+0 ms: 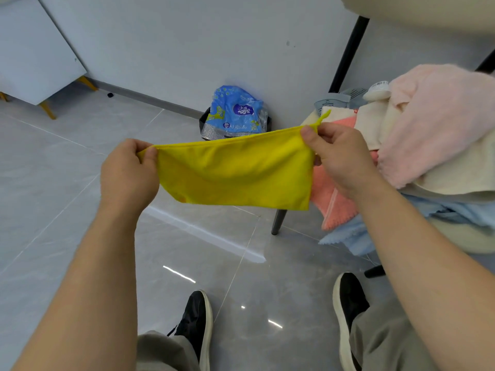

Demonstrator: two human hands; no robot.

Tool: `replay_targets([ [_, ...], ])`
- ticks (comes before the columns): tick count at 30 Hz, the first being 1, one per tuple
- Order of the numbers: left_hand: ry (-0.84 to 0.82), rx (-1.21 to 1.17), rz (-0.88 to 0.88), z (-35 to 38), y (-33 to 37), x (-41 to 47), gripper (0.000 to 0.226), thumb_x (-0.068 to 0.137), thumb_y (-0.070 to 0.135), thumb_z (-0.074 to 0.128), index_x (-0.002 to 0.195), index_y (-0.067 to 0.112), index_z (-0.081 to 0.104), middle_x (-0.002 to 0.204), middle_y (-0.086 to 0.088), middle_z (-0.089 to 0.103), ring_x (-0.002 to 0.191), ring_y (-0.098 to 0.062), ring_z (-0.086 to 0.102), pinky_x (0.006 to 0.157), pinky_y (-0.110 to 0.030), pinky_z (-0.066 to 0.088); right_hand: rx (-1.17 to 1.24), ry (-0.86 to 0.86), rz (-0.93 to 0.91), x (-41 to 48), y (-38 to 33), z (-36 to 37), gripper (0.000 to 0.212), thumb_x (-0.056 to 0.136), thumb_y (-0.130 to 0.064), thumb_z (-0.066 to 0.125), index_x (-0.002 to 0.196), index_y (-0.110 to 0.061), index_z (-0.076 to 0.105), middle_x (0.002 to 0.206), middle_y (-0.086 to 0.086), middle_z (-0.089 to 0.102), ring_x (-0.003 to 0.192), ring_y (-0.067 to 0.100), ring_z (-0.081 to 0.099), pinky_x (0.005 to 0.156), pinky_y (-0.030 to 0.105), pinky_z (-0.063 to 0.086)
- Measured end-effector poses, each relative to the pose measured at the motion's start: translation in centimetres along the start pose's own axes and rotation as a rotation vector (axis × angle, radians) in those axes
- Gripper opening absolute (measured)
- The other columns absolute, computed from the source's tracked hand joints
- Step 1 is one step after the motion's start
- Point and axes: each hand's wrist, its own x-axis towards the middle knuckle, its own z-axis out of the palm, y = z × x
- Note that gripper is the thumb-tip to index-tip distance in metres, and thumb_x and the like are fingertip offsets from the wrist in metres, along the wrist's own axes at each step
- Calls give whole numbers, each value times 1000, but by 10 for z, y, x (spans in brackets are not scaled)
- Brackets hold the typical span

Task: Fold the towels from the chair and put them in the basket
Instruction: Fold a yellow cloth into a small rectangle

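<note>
Head view: a person stands facing the chair (pixel 466 236) with both forearms extended. The left hand (pixel 128 172) pinches the top left corner of the yellow towel (pixel 235 170) between the thumb and curled fingers. The right hand (pixel 340 159) pinches the top right corner the same way, just below the loop (pixel 322 117). Neither hand is free.

Purpose of the grip: holding the two top corners apart draws the upper edge nearly straight. The cloth then hangs flat and its corners can be matched for a fold. The edge sags slightly at mid-span, so tension looks light.

Position: the yellow towel hangs in the air between the hands. It is above the floor and in front of the left edge of the pile on the chair. The pile holds a pink towel (pixel 439 116), a cream towel (pixel 455 175), a coral towel (pixel 334 207) and a blue towel (pixel 348 239), all unfolded.

Stage, as judged: the yellow towel is being squared for a fold, and the pile is not yet handled. A dark container (pixel 204 121) at the wall holds a blue pack (pixel 235 108). It may be the basket, but this cannot be confirmed.
</note>
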Motion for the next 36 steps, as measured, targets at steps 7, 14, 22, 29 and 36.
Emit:
replay_targets([
  [7, -96, 53, -247, -12, -7, 1, 19, 100, 20, 43, 105, 14, 61, 70, -10, 71, 68, -24, 66, 64, -36, 52, -155, -303, -28, -12, -11, 13, 9, 95, -15, 66, 88, -20, 71, 60, -16, 67, 56, -4, 57, 58, 12, 44],
  [14, -208, 144, -271, -20, -20, 6, 11, 95, 17, 55, 90, 14, 64, 80, -16, 75, 86, -35, 72, 87, -50, 57, -245, -415, 133, -16, -1, 30, 12, 102, -16, 56, 92, -13, 61, 80, 13, 74, 73, 19, 75, 70, 37, 60],
  [22, -345, 99, -274, -15, -17, -2, 20, 98, 13, 52, 83, 5, 64, 72, -16, 74, 75, -30, 74, 82, -43, 60, -554, -346, 12, -22, 10, 52, 12, 101, -25, 56, 90, -25, 62, 84, 0, 73, 78, 14, 72, 79, 39, 59],
  [29, -358, 18, -326, -12, -14, -6, 20, 94, 7, 49, 84, 9, 67, 66, -17, 73, 73, -32, 74, 79, -42, 61, -536, -261, 41, -16, 15, 55, 13, 101, -26, 55, 95, -19, 64, 76, -3, 73, 69, 10, 73, 76, 39, 61],
  [36, -284, 269, -95, -10, -17, 0, 13, 97, 21, 55, 93, 16, 67, 85, -5, 61, 84, -28, 56, 72, -32, 40, -589, -102, 32, -12, 21, 47, 21, 102, -31, 52, 98, -13, 64, 75, -1, 65, 71, 17, 65, 61, 30, 44],
])
